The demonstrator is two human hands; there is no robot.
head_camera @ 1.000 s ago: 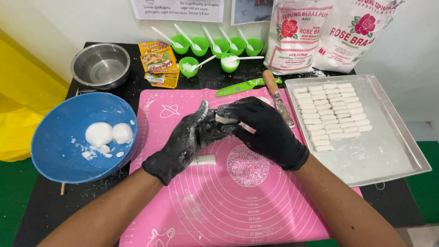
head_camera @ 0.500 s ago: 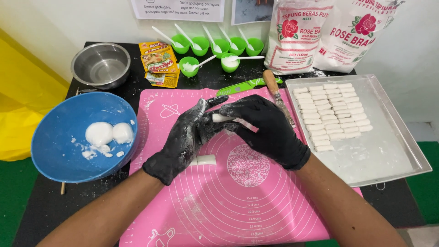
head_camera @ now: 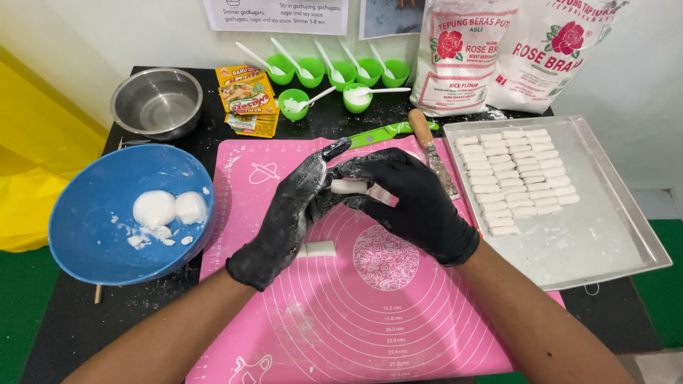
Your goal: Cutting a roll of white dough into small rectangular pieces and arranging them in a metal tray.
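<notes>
Dough piece: short white cylinder of soft rice dough (head_camera: 348, 186), centre of the frame, pinched between your two gloved hands above the pink silicone rolling mat (head_camera: 370, 313).
Left hand: black-gloved left hand (head_camera: 288, 213), dusted white with flour, fingers curled against the left end of the cylinder; it grips, it is not clenched.
Right hand: black-gloved right hand (head_camera: 420, 206), closed over the right end of the same piece from above.
Squeeze risk: press unevenly, I judge, and you flatten or kink the cylinder so it won't match the others.
Sticking risk: your right glove looks barer of flour than the left; the dough could cling to it and tear as you let go.
Drop risk: a slip would land the piece on the mat, perhaps onto the small white dough block (head_camera: 318, 249) lying just below your left hand, and the two could fuse.
Tray: shallow metal tray (head_camera: 612, 235), right of the frame, holding neat rows of white dough sticks (head_camera: 516, 171); a careless set-down could knock those rows askew.
Edge hazards: green-handled knife (head_camera: 380, 133) and wooden-handled scraper (head_camera: 430, 151) lie just beyond your knuckles; a wide gesture could catch them.
</notes>
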